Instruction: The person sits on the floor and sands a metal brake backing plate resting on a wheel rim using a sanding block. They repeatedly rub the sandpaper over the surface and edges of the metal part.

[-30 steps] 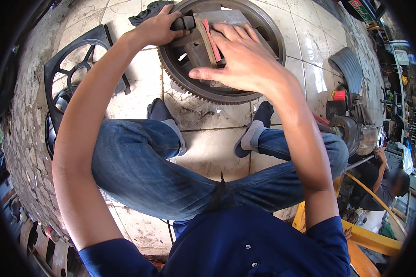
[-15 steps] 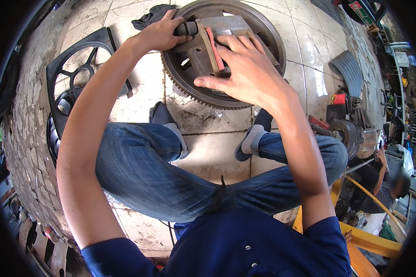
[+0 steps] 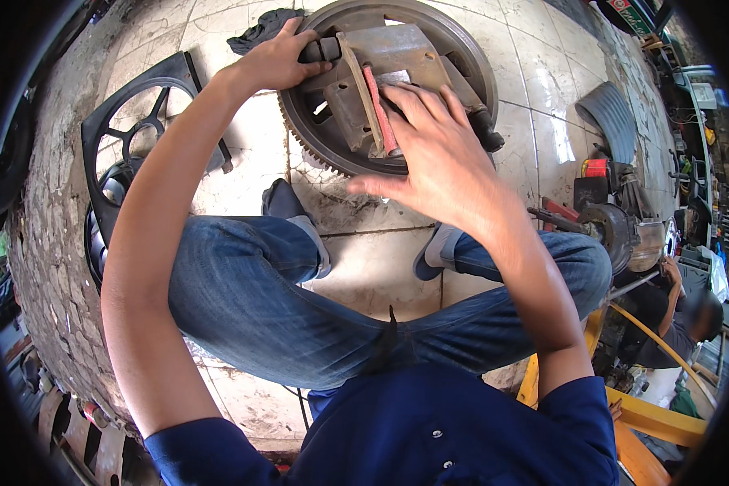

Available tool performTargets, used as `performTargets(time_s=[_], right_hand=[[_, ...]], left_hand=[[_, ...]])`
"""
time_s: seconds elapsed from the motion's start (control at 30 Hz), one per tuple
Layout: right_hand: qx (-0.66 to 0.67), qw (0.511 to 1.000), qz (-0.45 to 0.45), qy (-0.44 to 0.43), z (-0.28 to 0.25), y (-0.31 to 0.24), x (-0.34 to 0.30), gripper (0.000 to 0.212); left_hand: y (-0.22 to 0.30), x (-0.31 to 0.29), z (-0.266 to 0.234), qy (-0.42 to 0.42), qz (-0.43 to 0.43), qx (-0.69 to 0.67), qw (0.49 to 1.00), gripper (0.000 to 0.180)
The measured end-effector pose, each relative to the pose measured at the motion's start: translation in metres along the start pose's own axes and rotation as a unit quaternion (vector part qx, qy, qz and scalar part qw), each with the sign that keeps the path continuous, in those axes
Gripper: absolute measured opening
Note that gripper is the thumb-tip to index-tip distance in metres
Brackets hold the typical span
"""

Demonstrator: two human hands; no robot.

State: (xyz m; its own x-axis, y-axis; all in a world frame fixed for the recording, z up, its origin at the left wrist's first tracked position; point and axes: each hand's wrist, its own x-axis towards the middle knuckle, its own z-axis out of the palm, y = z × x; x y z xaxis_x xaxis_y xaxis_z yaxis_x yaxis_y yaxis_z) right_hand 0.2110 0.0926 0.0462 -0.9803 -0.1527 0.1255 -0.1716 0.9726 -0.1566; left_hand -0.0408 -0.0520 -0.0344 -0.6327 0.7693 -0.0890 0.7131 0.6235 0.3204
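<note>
A heavy brown metal bracket [image 3: 405,49] with a flat plate and dark round ends lies on a large toothed ring wheel [image 3: 471,40] on the floor. My left hand [image 3: 279,61] is closed round the dark cylindrical end [image 3: 321,50] at the bracket's left. A narrow red strip [image 3: 380,109] lies along the plate's raised edge. Over the bracket, my right hand [image 3: 445,150] presses its fingers beside and over the strip, its thumb stretched away to the left. The fingers hide part of the strip. At the bracket's right end another dark round end [image 3: 486,130] sticks out.
A black fan shroud [image 3: 97,134] stands at the left on the tiled floor [image 3: 535,154]. A dark cloth [image 3: 263,31] lies beyond my left hand. At the right are a curved ribbed sheet [image 3: 609,117], metal parts [image 3: 603,231], a yellow frame [image 3: 652,417] and another person [image 3: 676,332].
My right hand and the red strip have slid towards me along the bracket. The bracket has shifted slightly left, and its right end now shows. My left hand keeps its grip.
</note>
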Motion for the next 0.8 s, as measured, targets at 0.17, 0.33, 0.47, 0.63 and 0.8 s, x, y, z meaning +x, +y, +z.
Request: performTargets(time_s=[0.17, 0.33, 0.47, 0.63, 0.8], right_hand=[[-0.03, 0.999, -0.006, -0.039, 0.003, 0.004, -0.01, 0.099], [0.022, 0.998, -0.037, -0.044, -0.002, 0.021, -0.007, 0.073], [0.042, 0.996, -0.044, -0.062, -0.006, 0.03, -0.004, 0.055], [0.023, 0.998, -0.055, -0.033, -0.002, 0.034, 0.002, 0.049], [0.063, 0.997, -0.038, -0.039, -0.002, 0.032, 0.003, 0.05]], left_hand=[[0.005, -0.001, -0.002, 0.024, 0.013, 0.006, 1.0, 0.072], [0.005, -0.005, -0.001, 0.024, 0.007, 0.005, 1.0, 0.071], [0.001, 0.0, 0.002, 0.028, 0.02, 0.005, 0.999, 0.069], [-0.005, 0.002, 0.004, 0.017, 0.014, -0.002, 1.0, 0.069], [0.003, -0.001, 0.002, 0.035, 0.015, 0.008, 0.999, 0.07]])
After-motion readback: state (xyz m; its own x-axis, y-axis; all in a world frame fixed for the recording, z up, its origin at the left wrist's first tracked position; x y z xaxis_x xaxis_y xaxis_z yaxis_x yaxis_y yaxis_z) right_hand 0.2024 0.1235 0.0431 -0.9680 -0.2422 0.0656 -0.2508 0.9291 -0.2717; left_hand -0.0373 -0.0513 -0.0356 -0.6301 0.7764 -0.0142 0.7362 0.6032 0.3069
